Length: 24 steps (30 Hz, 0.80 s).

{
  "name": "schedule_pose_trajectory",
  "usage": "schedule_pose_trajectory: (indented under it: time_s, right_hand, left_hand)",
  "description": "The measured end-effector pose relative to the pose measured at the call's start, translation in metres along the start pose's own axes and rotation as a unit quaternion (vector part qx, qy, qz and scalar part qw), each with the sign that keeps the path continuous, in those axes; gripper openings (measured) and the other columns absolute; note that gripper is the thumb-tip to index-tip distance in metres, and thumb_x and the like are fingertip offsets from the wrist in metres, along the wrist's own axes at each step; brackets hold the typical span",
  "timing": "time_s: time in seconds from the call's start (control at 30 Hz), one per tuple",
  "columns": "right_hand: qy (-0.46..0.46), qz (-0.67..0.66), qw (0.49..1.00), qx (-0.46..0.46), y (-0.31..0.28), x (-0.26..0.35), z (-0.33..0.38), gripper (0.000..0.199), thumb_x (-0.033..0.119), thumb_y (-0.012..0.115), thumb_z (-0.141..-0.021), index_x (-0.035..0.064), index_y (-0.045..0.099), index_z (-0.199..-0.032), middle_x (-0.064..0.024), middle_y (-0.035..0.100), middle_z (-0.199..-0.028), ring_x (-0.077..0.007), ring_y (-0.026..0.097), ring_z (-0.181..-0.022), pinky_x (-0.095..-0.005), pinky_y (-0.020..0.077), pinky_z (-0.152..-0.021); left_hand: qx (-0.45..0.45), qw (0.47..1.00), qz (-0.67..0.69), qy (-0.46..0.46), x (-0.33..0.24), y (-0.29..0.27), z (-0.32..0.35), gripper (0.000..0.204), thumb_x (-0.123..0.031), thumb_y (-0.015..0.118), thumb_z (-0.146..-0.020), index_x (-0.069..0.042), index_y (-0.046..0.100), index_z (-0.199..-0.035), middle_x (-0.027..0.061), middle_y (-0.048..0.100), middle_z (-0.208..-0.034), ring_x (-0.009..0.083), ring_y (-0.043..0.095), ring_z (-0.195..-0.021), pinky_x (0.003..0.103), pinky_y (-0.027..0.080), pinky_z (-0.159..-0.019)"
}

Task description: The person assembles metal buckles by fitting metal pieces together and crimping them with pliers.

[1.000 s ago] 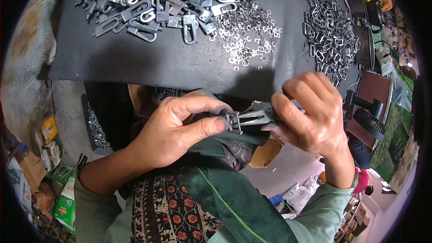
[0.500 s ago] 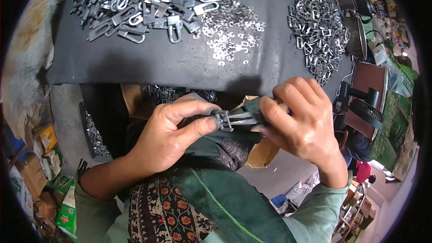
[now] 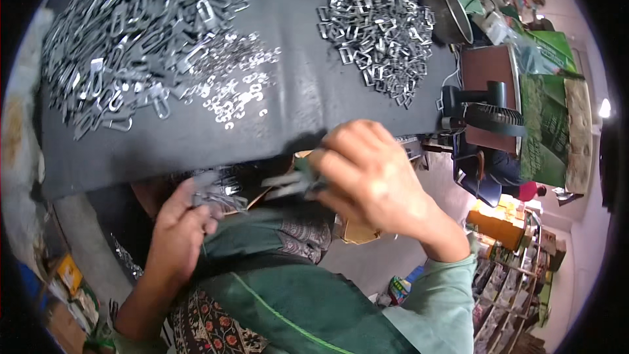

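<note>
In front of the table edge, my left hand (image 3: pixel 173 233) is closed on a small grey metal fitting (image 3: pixel 219 198), smeared by motion so its exact shape is unclear. To its right, my right hand (image 3: pixel 373 180) grips a pair of pliers (image 3: pixel 286 187), its metal jaws pointing left. The jaws are apart from the fitting. On the dark table (image 3: pixel 288 85) lie a large heap of U-slotted metal pieces (image 3: pixel 137 26), a scatter of tiny C-shaped clips (image 3: pixel 242 99) and, farther right, a pile of rectangular metal frames (image 3: pixel 386 33).
A small black fan (image 3: pixel 491 118) stands at the right, near a metal pan (image 3: pixel 453 16). Below the table edge is an open cardboard box (image 3: pixel 357 231). A furry animal (image 3: pixel 18 124) lies at the far left. Stocked shelves (image 3: pixel 504 288) stand at the lower right.
My hands have moved apart, and the pliers have come away from the metal fitting. The left hand is lower and farther left. The view has turned toward the right.
</note>
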State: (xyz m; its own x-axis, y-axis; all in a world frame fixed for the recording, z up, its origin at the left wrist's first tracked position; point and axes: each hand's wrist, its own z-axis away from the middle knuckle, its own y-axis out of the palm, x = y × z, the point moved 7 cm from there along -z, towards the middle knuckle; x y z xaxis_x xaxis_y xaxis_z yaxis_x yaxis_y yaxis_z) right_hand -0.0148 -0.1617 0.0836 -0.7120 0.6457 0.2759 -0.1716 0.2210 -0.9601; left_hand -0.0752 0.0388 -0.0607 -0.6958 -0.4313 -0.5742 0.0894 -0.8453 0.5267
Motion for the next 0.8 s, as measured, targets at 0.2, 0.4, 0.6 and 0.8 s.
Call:
schedule_pose_trajectory:
  time_s: [0.2, 0.4, 0.6, 0.8]
  right_hand:
    - [0.292, 0.124, 0.929, -0.193, -0.01, -0.109, 0.039, 0.019, 0.011, 0.074, -0.079, 0.0022, 0.06, -0.087, -0.0149, 0.058, -0.074, -0.0362, 0.059, -0.068, -0.0423, 0.0485, -0.062]
    - [0.315, 0.159, 0.913, -0.202, -0.003, -0.114, 0.008, 0.022, 0.02, 0.073, -0.082, 0.0044, 0.057, -0.081, -0.0129, 0.062, -0.077, -0.0356, 0.063, -0.072, -0.0437, 0.0487, -0.062]
    - [0.311, 0.139, 0.932, -0.125, -0.003, -0.108, -0.001, 0.016, 0.013, 0.068, -0.078, 0.0026, 0.056, -0.078, -0.0139, 0.063, -0.076, -0.0341, 0.064, -0.069, -0.0444, 0.0495, -0.059]
    - [0.283, -0.464, 0.839, 0.018, 0.039, -0.021, -0.003, 0.013, 0.009, 0.069, -0.088, 0.0, 0.061, -0.089, -0.0061, 0.052, -0.071, -0.0095, 0.049, -0.069, -0.0292, 0.0414, -0.062]
  left_hand:
    - [0.007, 0.999, 0.032, 0.034, 0.015, -0.025, -0.019, 0.035, -0.002, 0.041, -0.096, -0.001, 0.046, -0.131, 0.0168, 0.059, -0.113, 0.0273, 0.063, -0.102, 0.039, 0.051, -0.09]
    - [0.069, 0.985, -0.142, -0.066, 0.017, 0.003, -0.011, 0.029, -0.018, 0.045, -0.101, 0.002, 0.049, -0.122, 0.0128, 0.064, -0.086, 0.0192, 0.066, -0.071, 0.027, 0.053, -0.06]
    - [0.029, 0.974, -0.224, -0.015, -0.01, 0.029, -0.001, 0.02, -0.008, 0.052, -0.097, 0.001, 0.063, -0.111, 0.005, 0.065, -0.081, 0.0075, 0.057, -0.06, 0.022, 0.045, -0.054]
    - [0.086, 0.953, -0.271, 0.105, -0.039, 0.065, -0.001, 0.016, -0.006, 0.058, -0.095, 0.001, 0.065, -0.108, 0.0032, 0.062, -0.073, 0.006, 0.055, -0.063, 0.023, 0.044, -0.057]
